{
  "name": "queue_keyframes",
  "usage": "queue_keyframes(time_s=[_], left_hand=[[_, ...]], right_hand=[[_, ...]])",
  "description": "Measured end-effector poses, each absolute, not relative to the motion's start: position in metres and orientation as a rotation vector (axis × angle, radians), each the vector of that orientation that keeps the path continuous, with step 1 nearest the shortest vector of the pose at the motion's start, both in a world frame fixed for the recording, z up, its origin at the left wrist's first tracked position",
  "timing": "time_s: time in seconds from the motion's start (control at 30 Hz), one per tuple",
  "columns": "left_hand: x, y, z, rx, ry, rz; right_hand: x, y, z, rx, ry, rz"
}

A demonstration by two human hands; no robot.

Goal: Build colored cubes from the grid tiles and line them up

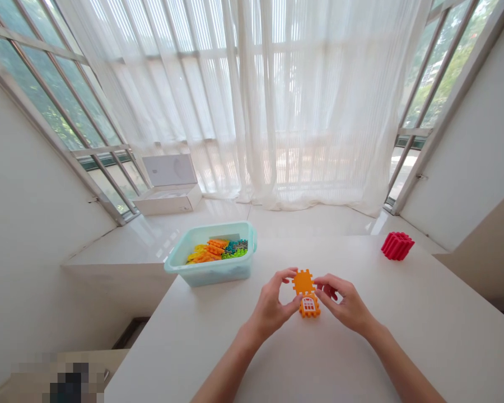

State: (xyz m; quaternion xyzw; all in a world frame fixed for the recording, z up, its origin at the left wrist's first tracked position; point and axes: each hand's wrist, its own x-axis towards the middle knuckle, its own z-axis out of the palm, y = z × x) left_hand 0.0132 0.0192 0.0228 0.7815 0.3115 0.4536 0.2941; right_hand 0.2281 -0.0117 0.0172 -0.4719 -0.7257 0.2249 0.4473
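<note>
Both hands meet over the white table [424, 336] near its middle. My left hand [273, 305] pinches an orange toothed building tile [303, 281] held upright, thumb and fingers on its left edge. Below it is a second orange tile with a white window [309, 306], joined to the first at an angle. My right hand [345, 302] grips the right side of this pair with curled fingers; something red shows under its fingers, too hidden to name.
A pale teal plastic bin [212, 268] with several orange, yellow, green and blue tiles stands at the table's far left corner. A red assembled block cube [397, 245] sits far right. An open white box [168, 193] lies on the sill by the curtains.
</note>
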Motion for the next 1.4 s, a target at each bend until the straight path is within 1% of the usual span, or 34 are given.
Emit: queue_keyframes(time_s=[0.17, 0.5, 0.7, 0.87, 1.0, 1.1, 1.17, 1.33, 1.4], left_hand=[[0.012, 0.014, 0.029, 2.073, 0.801, 1.275], [0.014, 0.018, 0.022, 2.1, 0.862, 1.226], [0.023, 0.014, 0.011, 2.045, 0.968, 1.233], [0.028, 0.012, 0.014, 1.789, 0.933, 1.192], [0.028, 0.014, 0.017, 1.558, 0.868, 1.084], [0.028, 0.015, 0.016, 1.475, 0.787, 0.98], [0.028, 0.016, 0.016, 1.426, 0.783, 0.984], [0.028, 0.019, 0.02, 1.331, 0.868, 1.124], [0.028, 0.019, 0.022, 1.312, 0.889, 1.134]], right_hand=[[0.229, -0.015, 0.022, -1.12, -1.764, 0.584], [0.228, -0.011, 0.013, -1.205, -1.692, 0.631], [0.223, -0.008, 0.006, -1.19, -1.548, 0.864], [0.224, -0.004, 0.006, -1.173, -1.363, 1.008], [0.226, -0.003, 0.003, -1.168, -1.374, 1.053], [0.227, -0.003, 0.001, -1.166, -1.403, 1.045], [0.227, -0.003, 0.0, -1.148, -1.416, 0.983], [0.224, -0.008, 0.007, -1.207, -1.642, 0.589], [0.221, -0.01, 0.008, -1.206, -1.712, 0.51]])
